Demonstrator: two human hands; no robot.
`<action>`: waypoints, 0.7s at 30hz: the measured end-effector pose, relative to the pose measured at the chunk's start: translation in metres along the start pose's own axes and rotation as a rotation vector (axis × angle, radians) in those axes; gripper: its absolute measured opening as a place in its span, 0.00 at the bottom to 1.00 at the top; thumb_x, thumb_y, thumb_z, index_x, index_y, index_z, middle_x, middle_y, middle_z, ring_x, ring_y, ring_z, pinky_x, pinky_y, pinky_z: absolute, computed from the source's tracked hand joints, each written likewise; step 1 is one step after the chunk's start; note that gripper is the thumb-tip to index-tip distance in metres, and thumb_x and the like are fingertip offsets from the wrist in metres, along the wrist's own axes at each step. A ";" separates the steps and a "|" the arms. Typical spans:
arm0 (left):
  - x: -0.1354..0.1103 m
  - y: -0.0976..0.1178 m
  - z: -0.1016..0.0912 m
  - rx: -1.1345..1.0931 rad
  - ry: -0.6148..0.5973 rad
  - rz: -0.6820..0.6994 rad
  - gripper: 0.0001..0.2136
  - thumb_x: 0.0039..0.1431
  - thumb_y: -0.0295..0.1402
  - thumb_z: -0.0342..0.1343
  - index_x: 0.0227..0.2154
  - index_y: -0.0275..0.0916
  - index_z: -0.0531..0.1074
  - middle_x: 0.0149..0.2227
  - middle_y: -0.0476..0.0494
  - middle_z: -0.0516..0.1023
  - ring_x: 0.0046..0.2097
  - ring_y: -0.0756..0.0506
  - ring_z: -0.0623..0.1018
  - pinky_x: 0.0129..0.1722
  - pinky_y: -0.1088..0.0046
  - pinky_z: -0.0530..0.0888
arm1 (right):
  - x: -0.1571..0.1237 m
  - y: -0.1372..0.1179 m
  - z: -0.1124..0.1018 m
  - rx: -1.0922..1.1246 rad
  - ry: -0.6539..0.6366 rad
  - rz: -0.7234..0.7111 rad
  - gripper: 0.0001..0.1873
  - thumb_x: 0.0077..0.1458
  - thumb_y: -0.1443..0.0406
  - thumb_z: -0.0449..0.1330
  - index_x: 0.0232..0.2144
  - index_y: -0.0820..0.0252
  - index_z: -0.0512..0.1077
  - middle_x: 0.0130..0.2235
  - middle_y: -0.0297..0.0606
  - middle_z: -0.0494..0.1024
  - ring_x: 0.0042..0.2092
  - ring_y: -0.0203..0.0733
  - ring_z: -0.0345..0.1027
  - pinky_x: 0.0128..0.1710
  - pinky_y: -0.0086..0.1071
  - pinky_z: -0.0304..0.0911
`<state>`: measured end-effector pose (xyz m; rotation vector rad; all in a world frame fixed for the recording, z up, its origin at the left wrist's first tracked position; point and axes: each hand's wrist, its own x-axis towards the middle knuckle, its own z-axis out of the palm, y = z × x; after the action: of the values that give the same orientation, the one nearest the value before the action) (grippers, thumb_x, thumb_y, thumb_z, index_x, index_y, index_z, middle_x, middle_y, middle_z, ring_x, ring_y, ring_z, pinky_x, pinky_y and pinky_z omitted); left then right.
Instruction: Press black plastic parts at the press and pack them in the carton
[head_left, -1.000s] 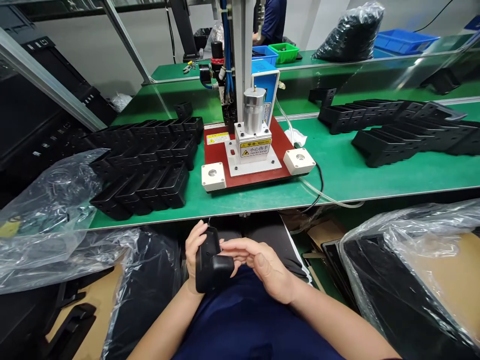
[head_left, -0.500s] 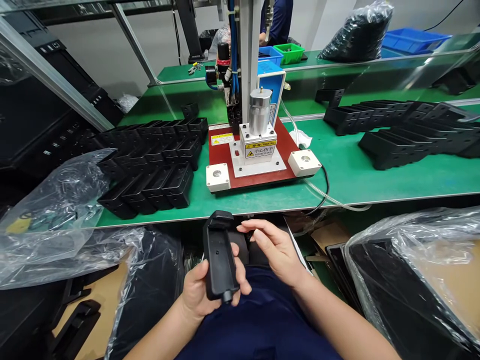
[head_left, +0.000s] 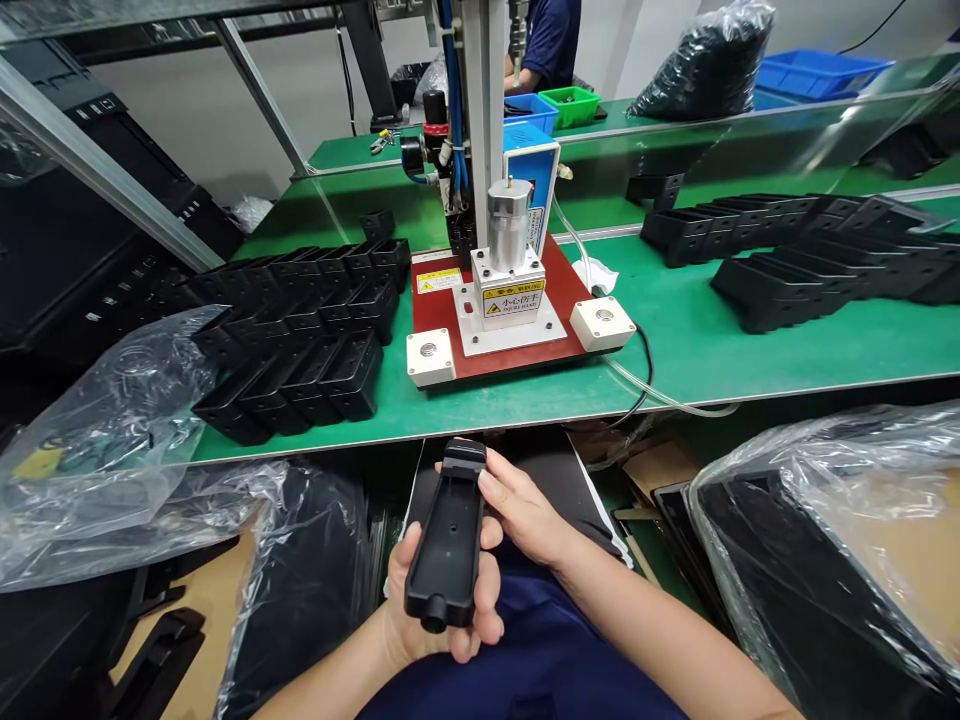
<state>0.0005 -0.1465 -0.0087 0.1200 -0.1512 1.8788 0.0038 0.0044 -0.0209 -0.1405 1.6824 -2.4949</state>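
Observation:
A long black plastic housing [head_left: 448,540], shaped like a shallow trough with a round stub at its near end, is held over my lap. My left hand [head_left: 401,625] wraps round its lower half, thumb on one side and fingers on the other. At the raised far end, my right hand [head_left: 529,515] grips the right edge with the thumb in front; some fingertips are hidden behind the piece. Beyond the hands, a small press fixture [head_left: 512,285] with a metal cylinder stands on a red base [head_left: 499,362] on the green bench [head_left: 675,365].
Rows of black plastic parts stand left [head_left: 322,375] and right [head_left: 795,285] of the fixture. White button boxes [head_left: 431,357] sit at the base's front corners. Plastic-lined boxes flank my lap. A clear hose [head_left: 667,400] hangs over the bench edge. Another person [head_left: 553,45] is behind.
The housing has shifted right and slightly down in my left hand, its far end now leaning right. My right hand, apart from it before, has closed on that far end.

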 end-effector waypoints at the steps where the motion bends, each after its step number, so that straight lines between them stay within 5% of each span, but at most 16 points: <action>1: 0.000 0.000 0.000 -0.010 0.012 0.001 0.24 0.58 0.47 0.56 0.47 0.31 0.65 0.38 0.31 0.79 0.40 0.39 0.81 0.29 0.78 0.78 | 0.000 0.002 0.000 0.024 -0.008 0.017 0.25 0.63 0.49 0.52 0.57 0.55 0.65 0.51 0.41 0.72 0.52 0.45 0.66 0.54 0.40 0.60; 11: -0.002 0.000 -0.007 -0.038 0.137 0.009 0.22 0.57 0.48 0.57 0.45 0.34 0.65 0.39 0.39 0.79 0.39 0.48 0.81 0.27 0.87 0.73 | -0.001 0.012 0.007 0.301 0.064 0.125 0.24 0.59 0.48 0.58 0.49 0.57 0.70 0.41 0.39 0.75 0.30 0.33 0.65 0.32 0.26 0.64; 17: 0.004 0.001 0.000 0.012 0.202 -0.030 0.25 0.59 0.48 0.55 0.50 0.30 0.69 0.46 0.36 0.79 0.45 0.48 0.80 0.36 0.86 0.73 | -0.001 0.010 0.007 0.357 0.128 0.225 0.25 0.55 0.47 0.61 0.43 0.62 0.72 0.34 0.36 0.74 0.19 0.25 0.48 0.16 0.21 0.49; 21: 0.008 0.001 0.002 0.013 0.179 -0.038 0.25 0.61 0.48 0.53 0.51 0.30 0.70 0.48 0.35 0.78 0.47 0.48 0.79 0.38 0.86 0.72 | -0.002 0.006 0.008 0.369 0.149 0.236 0.24 0.54 0.48 0.62 0.41 0.62 0.72 0.33 0.37 0.75 0.18 0.25 0.47 0.13 0.20 0.47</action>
<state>-0.0027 -0.1399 -0.0056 -0.0364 -0.0141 1.8423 0.0070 -0.0050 -0.0228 0.2697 1.1688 -2.6260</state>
